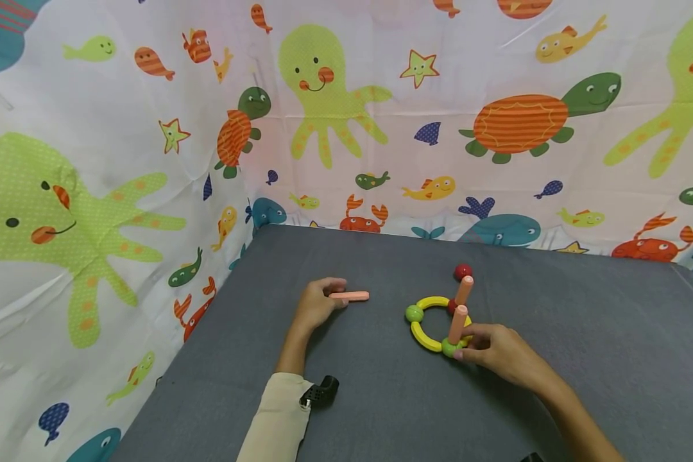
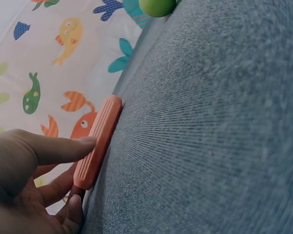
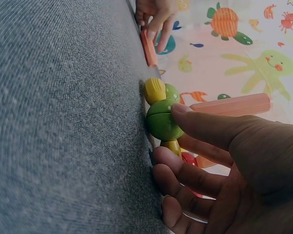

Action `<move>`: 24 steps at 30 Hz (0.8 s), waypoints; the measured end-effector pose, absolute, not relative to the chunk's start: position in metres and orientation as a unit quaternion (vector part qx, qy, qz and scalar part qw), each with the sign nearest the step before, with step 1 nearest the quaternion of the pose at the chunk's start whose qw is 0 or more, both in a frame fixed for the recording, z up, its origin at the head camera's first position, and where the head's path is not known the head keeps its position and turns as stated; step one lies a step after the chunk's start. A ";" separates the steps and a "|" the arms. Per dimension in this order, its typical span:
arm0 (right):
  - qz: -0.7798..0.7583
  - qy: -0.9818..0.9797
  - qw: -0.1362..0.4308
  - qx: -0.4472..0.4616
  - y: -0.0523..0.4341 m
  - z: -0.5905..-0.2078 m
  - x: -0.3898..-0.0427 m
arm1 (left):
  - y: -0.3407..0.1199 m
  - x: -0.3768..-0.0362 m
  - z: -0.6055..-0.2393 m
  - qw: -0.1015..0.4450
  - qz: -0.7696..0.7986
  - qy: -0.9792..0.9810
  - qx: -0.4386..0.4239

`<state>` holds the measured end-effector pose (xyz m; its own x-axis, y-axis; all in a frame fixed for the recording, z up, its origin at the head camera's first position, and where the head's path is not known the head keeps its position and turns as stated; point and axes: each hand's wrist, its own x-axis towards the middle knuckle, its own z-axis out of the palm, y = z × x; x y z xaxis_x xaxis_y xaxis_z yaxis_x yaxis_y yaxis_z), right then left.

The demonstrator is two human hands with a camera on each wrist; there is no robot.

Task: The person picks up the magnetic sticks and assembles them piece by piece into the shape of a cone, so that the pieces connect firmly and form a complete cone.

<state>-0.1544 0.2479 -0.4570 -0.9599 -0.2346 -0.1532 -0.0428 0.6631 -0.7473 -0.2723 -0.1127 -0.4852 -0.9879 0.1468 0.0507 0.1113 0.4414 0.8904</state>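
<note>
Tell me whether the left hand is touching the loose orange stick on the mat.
Touching. The left wrist view shows the left hand with fingertips on the orange stick.

A grey felt table (image 1: 583,359) stands against sea-creature curtains (image 1: 121,160) (octopuses, turtles, fish).

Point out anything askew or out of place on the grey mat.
One orange stick lies flat, apart from the ring toy, pinched by the left hand. The two sticks standing on the ring lean. A red ball sits loose behind it.

head view overhead, wrist views table-level
</note>
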 end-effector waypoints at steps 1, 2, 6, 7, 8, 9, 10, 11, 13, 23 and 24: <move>-0.402 0.905 0.119 -0.077 0.248 -0.457 -0.154 | -0.112 -0.272 -0.485 0.018 0.516 0.853 0.078; -0.401 0.905 0.118 -0.076 0.248 -0.457 -0.154 | -0.111 -0.271 -0.484 0.019 0.508 0.857 0.081; -0.396 0.908 0.114 -0.074 0.247 -0.457 -0.154 | -0.107 -0.270 -0.483 0.013 0.480 0.872 0.091; -0.396 0.908 0.113 -0.074 0.246 -0.457 -0.154 | -0.106 -0.270 -0.483 0.011 0.475 0.875 0.092; -0.396 0.908 0.113 -0.074 0.246 -0.457 -0.154 | -0.105 -0.270 -0.483 0.009 0.471 0.877 0.093; -0.396 0.909 0.112 -0.074 0.246 -0.456 -0.154 | -0.104 -0.270 -0.483 0.008 0.470 0.878 0.092; -0.395 0.909 0.112 -0.075 0.246 -0.456 -0.154 | -0.102 -0.270 -0.483 0.006 0.471 0.877 0.092; -0.393 0.910 0.112 -0.074 0.246 -0.455 -0.153 | -0.100 -0.270 -0.483 0.004 0.472 0.877 0.092; -0.388 0.912 0.113 -0.071 0.246 -0.455 -0.154 | -0.096 -0.270 -0.483 -0.003 0.478 0.873 0.099; -0.385 0.913 0.113 -0.068 0.246 -0.460 -0.155 | -0.052 -0.255 -0.470 -0.027 0.497 0.847 0.187; -0.386 0.913 0.112 -0.072 0.246 -0.461 -0.154 | -0.048 -0.253 -0.469 -0.027 0.497 0.846 0.191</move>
<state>-0.1545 0.2458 -0.4606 -0.9646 -0.2174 -0.1491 -0.0445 0.6918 -0.7207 -0.2533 -0.0484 -0.4693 -0.9257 0.2956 0.2362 0.3502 0.4330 0.8306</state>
